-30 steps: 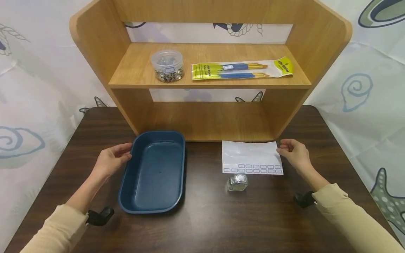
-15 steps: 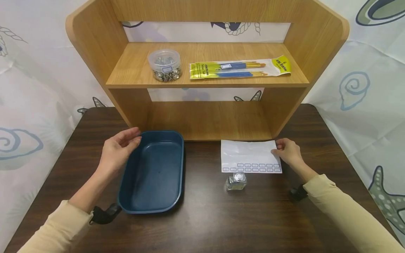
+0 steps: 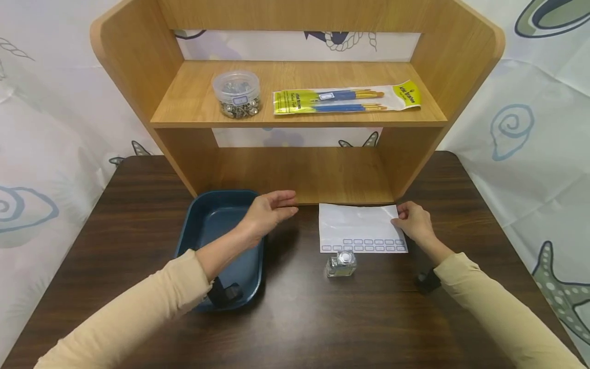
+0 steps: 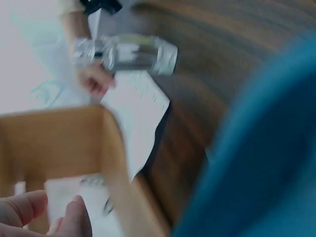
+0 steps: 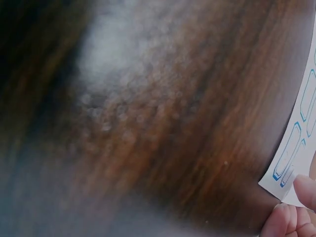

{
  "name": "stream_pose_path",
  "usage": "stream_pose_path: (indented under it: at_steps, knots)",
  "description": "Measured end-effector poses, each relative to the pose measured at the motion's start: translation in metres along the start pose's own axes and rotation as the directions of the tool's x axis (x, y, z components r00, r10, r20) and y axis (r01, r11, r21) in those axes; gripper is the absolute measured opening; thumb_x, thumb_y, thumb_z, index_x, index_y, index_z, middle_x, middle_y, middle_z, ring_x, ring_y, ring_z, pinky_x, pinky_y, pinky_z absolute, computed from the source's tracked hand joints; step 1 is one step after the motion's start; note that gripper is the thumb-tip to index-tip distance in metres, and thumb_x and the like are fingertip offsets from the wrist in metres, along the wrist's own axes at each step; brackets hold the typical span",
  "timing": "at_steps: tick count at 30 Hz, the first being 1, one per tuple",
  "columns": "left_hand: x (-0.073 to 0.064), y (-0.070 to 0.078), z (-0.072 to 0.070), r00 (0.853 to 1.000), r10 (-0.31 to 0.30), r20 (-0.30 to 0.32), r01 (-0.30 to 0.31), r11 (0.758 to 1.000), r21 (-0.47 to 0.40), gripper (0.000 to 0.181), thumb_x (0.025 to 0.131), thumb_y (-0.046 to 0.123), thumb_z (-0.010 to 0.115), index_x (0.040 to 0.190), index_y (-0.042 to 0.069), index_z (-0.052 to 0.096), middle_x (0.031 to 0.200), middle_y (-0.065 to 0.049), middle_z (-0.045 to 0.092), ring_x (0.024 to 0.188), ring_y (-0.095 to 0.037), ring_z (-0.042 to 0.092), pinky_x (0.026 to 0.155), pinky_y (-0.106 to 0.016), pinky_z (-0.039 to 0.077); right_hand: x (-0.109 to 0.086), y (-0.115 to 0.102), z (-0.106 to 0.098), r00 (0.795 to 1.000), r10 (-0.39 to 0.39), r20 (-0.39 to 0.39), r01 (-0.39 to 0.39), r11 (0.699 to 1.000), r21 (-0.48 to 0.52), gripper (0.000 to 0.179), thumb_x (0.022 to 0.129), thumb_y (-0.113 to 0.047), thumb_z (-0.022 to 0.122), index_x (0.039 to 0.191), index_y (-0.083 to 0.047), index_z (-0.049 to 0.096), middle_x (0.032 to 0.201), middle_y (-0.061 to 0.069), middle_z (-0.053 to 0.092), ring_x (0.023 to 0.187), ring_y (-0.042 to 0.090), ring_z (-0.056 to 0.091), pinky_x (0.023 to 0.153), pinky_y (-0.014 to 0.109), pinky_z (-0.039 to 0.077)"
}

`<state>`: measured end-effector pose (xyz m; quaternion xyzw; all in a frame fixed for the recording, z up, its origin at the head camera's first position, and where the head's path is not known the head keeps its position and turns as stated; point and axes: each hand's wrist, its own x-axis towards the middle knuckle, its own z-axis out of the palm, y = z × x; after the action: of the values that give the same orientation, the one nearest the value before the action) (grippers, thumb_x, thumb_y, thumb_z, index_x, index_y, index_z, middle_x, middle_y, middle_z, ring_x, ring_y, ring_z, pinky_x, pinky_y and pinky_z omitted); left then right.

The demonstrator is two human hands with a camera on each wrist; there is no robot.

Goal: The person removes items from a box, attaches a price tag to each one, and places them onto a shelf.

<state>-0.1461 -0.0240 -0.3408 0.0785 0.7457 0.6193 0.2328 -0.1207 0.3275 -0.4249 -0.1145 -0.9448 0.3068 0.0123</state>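
Observation:
A white sheet of small blue-bordered label stickers [image 3: 355, 221] lies on the table in front of the shelf. My right hand [image 3: 415, 221] pinches its right edge. In the right wrist view the thumb [image 5: 306, 191] lies over the sheet's corner and fingertips [image 5: 281, 217] show at its edge. My left hand [image 3: 269, 214] reaches across the tray's far right corner toward the sheet, fingers extended, holding nothing. A small clear glass bottle [image 3: 341, 264] with a silvery cap stands just in front of the sheet.
The blue plastic tray [image 3: 188, 225] sits at the left, partly hidden under my left arm. A wooden shelf unit [image 3: 299, 174] stands behind. Its upper board bears a round clear tub of metal pieces [image 3: 237, 96] and a yellow-ended packet of paintbrushes [image 3: 345, 99].
My left hand has swung right, from the tray's left side across it toward the sheet. The right hand has moved slightly left and taken hold of the sheet's right edge.

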Motion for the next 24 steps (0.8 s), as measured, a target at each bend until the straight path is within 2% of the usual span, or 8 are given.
stream_pose_path:
  at_steps: [2, 5, 6, 9, 12, 16, 24]
  knots:
    - [0.012, -0.005, 0.014, 0.999, -0.028, 0.016, 0.028, 0.999, -0.016, 0.048, 0.091, 0.001, 0.056, 0.136, -0.004, 0.042, 0.136, -0.023, 0.048, 0.122, -0.031, 0.051, 0.103, -0.041, 0.041, 0.001, 0.001, 0.000, 1.000, 0.003, -0.001, -0.003, 1.000, -0.004, 0.030, 0.079, -0.004, 0.069, 0.103, 0.010, 0.057, 0.085, 0.018, 0.061, 0.078, 0.028, 0.054, 0.066, 0.031, 0.038]
    - [0.028, -0.013, 0.032, 0.997, -0.074, 0.005, 0.074, 0.997, -0.017, 0.048, 0.091, 0.000, 0.055, 0.136, -0.008, 0.040, 0.135, -0.026, 0.047, 0.121, -0.032, 0.052, 0.101, -0.038, 0.043, 0.001, 0.002, 0.000, 1.000, 0.002, -0.005, -0.002, 1.000, -0.006, 0.028, 0.079, -0.004, 0.068, 0.102, 0.010, 0.058, 0.085, 0.019, 0.062, 0.078, 0.028, 0.055, 0.066, 0.031, 0.038]
    - [0.032, -0.015, 0.036, 0.998, -0.070, -0.010, 0.070, 0.997, 0.009, 0.048, 0.091, 0.001, 0.056, 0.135, -0.009, 0.041, 0.132, -0.026, 0.050, 0.118, -0.031, 0.054, 0.098, -0.034, 0.046, 0.001, 0.002, 0.000, 1.000, 0.002, -0.003, -0.002, 1.000, -0.005, 0.028, 0.079, -0.004, 0.068, 0.102, 0.009, 0.058, 0.086, 0.019, 0.062, 0.079, 0.029, 0.055, 0.066, 0.031, 0.038]
    - [0.042, -0.021, 0.048, 0.993, -0.099, -0.059, 0.105, 0.989, 0.100, 0.046, 0.089, 0.005, 0.060, 0.131, -0.008, 0.046, 0.127, -0.022, 0.056, 0.116, -0.029, 0.056, 0.094, -0.032, 0.048, 0.002, 0.003, 0.001, 1.000, 0.009, 0.000, -0.009, 1.000, -0.004, 0.027, 0.080, -0.004, 0.068, 0.101, 0.009, 0.058, 0.087, 0.019, 0.061, 0.079, 0.028, 0.054, 0.066, 0.031, 0.038]
    - [0.047, -0.024, 0.055, 0.987, -0.127, -0.097, 0.142, 0.975, 0.171, 0.046, 0.088, 0.008, 0.062, 0.130, -0.006, 0.049, 0.125, -0.019, 0.058, 0.116, -0.028, 0.056, 0.094, -0.032, 0.048, 0.002, 0.003, 0.002, 1.000, 0.019, 0.003, -0.019, 1.000, -0.005, 0.027, 0.081, -0.004, 0.068, 0.102, 0.008, 0.058, 0.088, 0.019, 0.060, 0.080, 0.028, 0.054, 0.066, 0.031, 0.039]
    - [0.052, -0.027, 0.061, 0.977, -0.178, -0.118, 0.199, 0.959, 0.200, 0.047, 0.089, 0.010, 0.061, 0.132, -0.004, 0.048, 0.128, -0.019, 0.057, 0.119, -0.030, 0.054, 0.098, -0.036, 0.046, 0.003, 0.003, 0.004, 1.000, 0.022, 0.002, -0.022, 1.000, -0.003, 0.026, 0.081, -0.004, 0.069, 0.102, 0.008, 0.058, 0.088, 0.019, 0.060, 0.080, 0.027, 0.053, 0.065, 0.030, 0.039]
    - [0.059, -0.035, 0.069, 0.962, -0.221, -0.161, 0.255, 0.938, 0.237, 0.041, 0.089, 0.013, 0.062, 0.126, -0.002, 0.055, 0.121, -0.016, 0.062, 0.112, -0.028, 0.059, 0.093, -0.035, 0.048, 0.002, 0.004, 0.004, 0.999, 0.033, 0.012, -0.033, 0.999, 0.005, 0.026, 0.082, -0.004, 0.068, 0.102, 0.008, 0.058, 0.087, 0.018, 0.058, 0.080, 0.028, 0.052, 0.065, 0.030, 0.038]
